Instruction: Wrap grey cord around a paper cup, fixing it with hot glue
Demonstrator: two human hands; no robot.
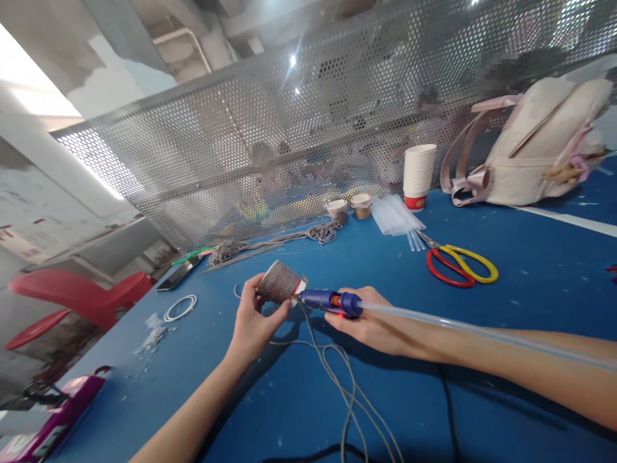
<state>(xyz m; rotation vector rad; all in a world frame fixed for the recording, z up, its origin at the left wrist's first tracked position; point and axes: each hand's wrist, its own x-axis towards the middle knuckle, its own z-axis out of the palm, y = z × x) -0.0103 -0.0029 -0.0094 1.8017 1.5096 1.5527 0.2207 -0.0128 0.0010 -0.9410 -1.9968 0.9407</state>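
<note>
Pinching the string-wrapped cup [278,283] between thumb and fingers, the left hand [254,318] tips it sideways, perhaps so the blue glue gun [317,299], gripped by the right hand [373,326], can reach its bare end. Loose string [317,347] trails nearer. Farther right, scissors [457,263] lie, seemingly out of the way.

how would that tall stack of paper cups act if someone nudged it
The paper cup stack looks apt to tip, standing tall on a narrow base. It is probably light for its size, being thin-looking paper. Its close nesting suggests it might move as one column under a gentle push.
</note>
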